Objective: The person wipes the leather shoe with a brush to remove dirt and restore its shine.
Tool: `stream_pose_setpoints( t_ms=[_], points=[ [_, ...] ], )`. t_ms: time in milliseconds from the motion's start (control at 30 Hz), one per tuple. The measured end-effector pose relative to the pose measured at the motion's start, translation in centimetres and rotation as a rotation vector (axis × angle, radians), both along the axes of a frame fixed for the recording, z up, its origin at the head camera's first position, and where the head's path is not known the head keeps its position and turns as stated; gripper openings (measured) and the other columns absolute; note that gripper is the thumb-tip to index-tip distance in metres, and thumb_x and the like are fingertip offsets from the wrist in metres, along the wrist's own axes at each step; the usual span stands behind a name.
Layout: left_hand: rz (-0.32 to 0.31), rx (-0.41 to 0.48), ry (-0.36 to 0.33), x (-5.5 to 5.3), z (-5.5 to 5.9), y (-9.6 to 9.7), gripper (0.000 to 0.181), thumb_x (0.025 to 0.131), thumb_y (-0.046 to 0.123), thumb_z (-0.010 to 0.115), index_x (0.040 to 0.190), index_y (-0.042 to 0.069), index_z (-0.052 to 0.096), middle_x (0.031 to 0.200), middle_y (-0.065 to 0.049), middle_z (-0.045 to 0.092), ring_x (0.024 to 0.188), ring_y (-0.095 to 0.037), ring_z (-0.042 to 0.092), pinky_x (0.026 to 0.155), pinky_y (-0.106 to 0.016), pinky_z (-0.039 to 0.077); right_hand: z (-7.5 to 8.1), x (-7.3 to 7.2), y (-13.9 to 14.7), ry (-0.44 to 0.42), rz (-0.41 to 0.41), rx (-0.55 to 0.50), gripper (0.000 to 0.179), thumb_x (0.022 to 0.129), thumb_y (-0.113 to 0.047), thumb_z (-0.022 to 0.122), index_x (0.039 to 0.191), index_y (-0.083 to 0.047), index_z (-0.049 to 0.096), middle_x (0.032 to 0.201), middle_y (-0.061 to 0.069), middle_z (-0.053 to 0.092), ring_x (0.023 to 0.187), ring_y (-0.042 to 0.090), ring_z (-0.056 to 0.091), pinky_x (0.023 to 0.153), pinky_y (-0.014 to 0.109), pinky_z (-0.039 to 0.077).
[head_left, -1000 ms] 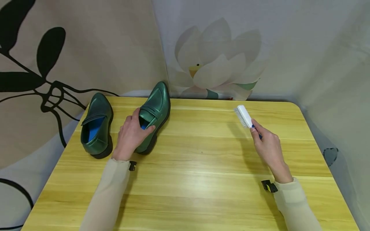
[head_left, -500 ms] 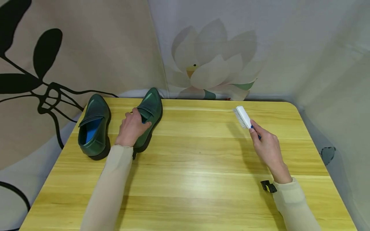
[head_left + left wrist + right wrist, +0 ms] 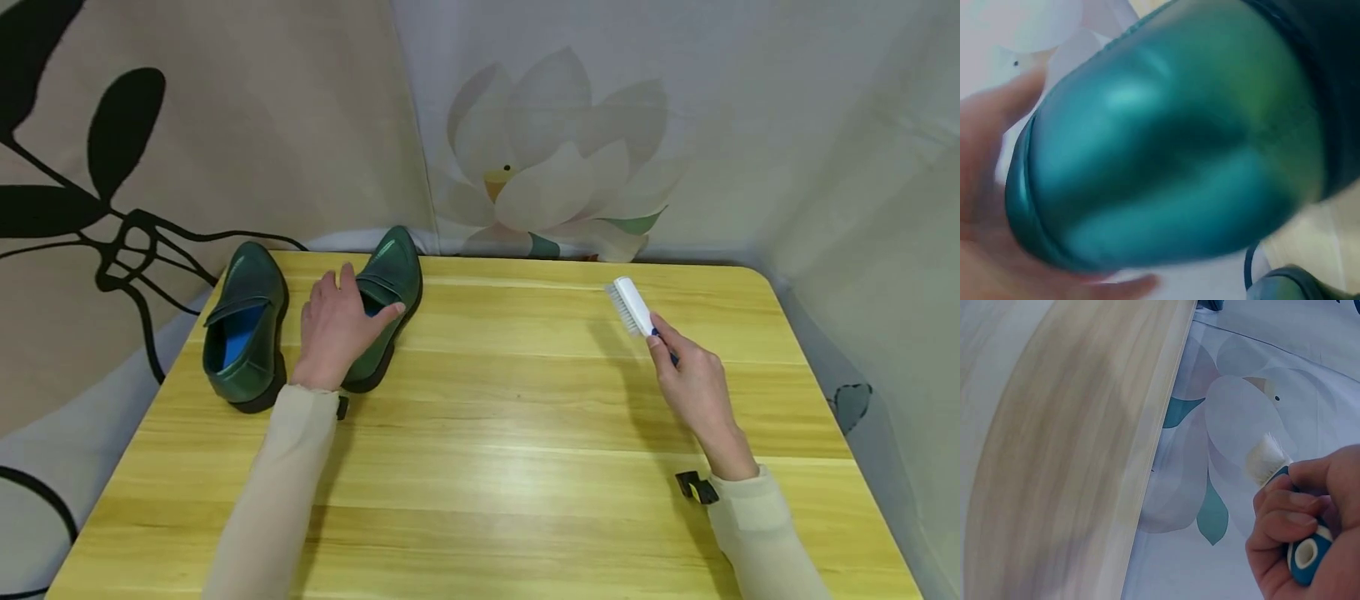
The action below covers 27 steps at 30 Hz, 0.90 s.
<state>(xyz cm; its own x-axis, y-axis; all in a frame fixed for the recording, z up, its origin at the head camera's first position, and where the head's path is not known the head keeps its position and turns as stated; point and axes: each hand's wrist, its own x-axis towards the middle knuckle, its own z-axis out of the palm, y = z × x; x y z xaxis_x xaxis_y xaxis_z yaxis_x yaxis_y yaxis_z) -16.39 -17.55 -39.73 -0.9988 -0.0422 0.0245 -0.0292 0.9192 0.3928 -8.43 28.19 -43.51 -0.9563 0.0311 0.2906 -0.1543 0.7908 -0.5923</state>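
My left hand (image 3: 333,329) is at the opening of a green loafer (image 3: 393,265), its fingers spread out and its thumb stretched across the shoe. In the left wrist view the shiny heel of that loafer (image 3: 1166,144) fills the middle, with the fingers along its left side. Its mate, another green loafer (image 3: 253,271) with a blue insole, sits to the left on the table. At the right, my right hand (image 3: 697,383) grips a white brush (image 3: 632,304) by its blue handle, above the table. White bristles (image 3: 1266,459) and the curled fingers (image 3: 1279,525) show in the right wrist view.
Both loafers stand near the back left of the wooden table (image 3: 495,467), toes toward its back edge. Behind it hangs a pale cloth (image 3: 300,125) printed with a flower and dark leaves. Cloth also borders the right side.
The loafer by my left hand has come down and a little left onto the table. My left fingers have since loosened and spread. The right hand holds the brush in the same place.
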Motion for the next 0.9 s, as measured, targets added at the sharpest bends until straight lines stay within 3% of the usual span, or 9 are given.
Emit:
stream_pose_setpoints(
  t_ms=[100, 167, 233, 300, 400, 567, 767, 900],
  points=[
    [-0.024, 0.02, 0.256, 0.5, 0.2, -0.8, 0.075, 0.098, 0.042, 0.071, 0.149, -0.008, 0.046, 0.151, -0.033, 0.042, 0.139, -0.05, 0.039, 0.117, -0.063, 0.028, 0.0, 0.1, 0.2, -0.002, -0.009, 0.004, 0.044, 0.11, -0.024, 0.054, 0.148, -0.004, 0.056, 0.092, 0.025, 0.071, 0.043, 0.01, 0.034, 0.039, 0.028, 0.031],
    [-0.028, 0.019, 0.388, 0.8, 0.3, -1.7, 0.061, 0.099, 0.033, 0.07, 0.142, -0.007, 0.054, 0.149, -0.029, 0.046, 0.139, -0.047, 0.04, 0.12, -0.06, 0.024, 0.1, 0.1, 0.2, -0.003, -0.013, 0.003, 0.044, 0.11, -0.024, 0.054, 0.148, -0.004, 0.056, 0.095, 0.025, 0.071, 0.043, 0.01, 0.035, 0.04, 0.028, 0.032],
    [-0.012, -0.011, 0.469, 1.1, 0.4, -3.0, 0.053, 0.099, 0.029, 0.069, 0.136, -0.008, 0.058, 0.149, -0.029, 0.046, 0.142, -0.047, 0.038, 0.122, -0.059, 0.019, 0.1, 0.2, 0.3, -0.005, -0.015, -0.001, 0.044, 0.11, -0.024, 0.054, 0.148, -0.004, 0.056, 0.103, 0.028, 0.072, 0.043, 0.011, 0.035, 0.04, 0.028, 0.032],
    [0.025, -0.058, 0.483, 1.2, 0.4, -4.6, 0.054, 0.098, 0.028, 0.069, 0.135, -0.01, 0.057, 0.151, -0.031, 0.042, 0.146, -0.049, 0.032, 0.123, -0.062, 0.013, 0.2, 0.2, 0.3, -0.007, -0.015, -0.003, 0.043, 0.109, -0.024, 0.054, 0.148, -0.004, 0.056, 0.108, 0.029, 0.072, 0.043, 0.011, 0.036, 0.04, 0.028, 0.032],
    [0.113, -0.146, 0.39, 1.2, 0.2, -7.2, 0.069, 0.097, 0.035, 0.069, 0.142, -0.013, 0.048, 0.154, -0.039, 0.031, 0.15, -0.056, 0.018, 0.119, -0.072, 0.008, 0.2, 0.4, 0.5, -0.003, -0.016, -0.001, 0.043, 0.109, -0.023, 0.054, 0.148, -0.003, 0.056, 0.108, 0.029, 0.071, 0.043, 0.012, 0.035, 0.04, 0.028, 0.032],
    [0.236, -0.251, 0.094, 1.6, -0.5, -11.2, 0.101, 0.097, 0.054, 0.064, 0.152, -0.02, 0.023, 0.153, -0.052, 0.012, 0.144, -0.07, 0.005, 0.108, -0.085, 0.005, 0.0, 0.4, 0.5, 0.006, -0.009, 0.002, 0.043, 0.109, -0.022, 0.055, 0.148, -0.003, 0.056, 0.093, 0.026, 0.071, 0.042, 0.011, 0.034, 0.039, 0.028, 0.032],
    [0.303, -0.184, -0.206, 1.8, -0.3, -13.8, 0.117, 0.096, 0.064, 0.055, 0.153, -0.022, 0.001, 0.145, -0.062, 0.005, 0.13, -0.081, 0.017, 0.096, -0.089, 0.023, -0.2, 0.4, 0.5, 0.009, -0.003, -0.004, 0.043, 0.109, -0.022, 0.055, 0.148, -0.003, 0.056, 0.102, 0.027, 0.072, 0.043, 0.009, 0.034, 0.04, 0.028, 0.032],
    [0.275, -0.132, -0.329, 1.7, 0.2, -14.4, 0.121, 0.097, 0.072, 0.043, 0.151, -0.025, -0.004, 0.136, -0.065, 0.018, 0.118, -0.077, 0.035, 0.091, -0.081, 0.038, -0.2, 0.4, 0.4, 0.01, 0.0, -0.003, 0.043, 0.109, -0.022, 0.055, 0.148, -0.004, 0.056, 0.099, 0.026, 0.072, 0.042, 0.009, 0.033, 0.039, 0.028, 0.031]
  ],
)
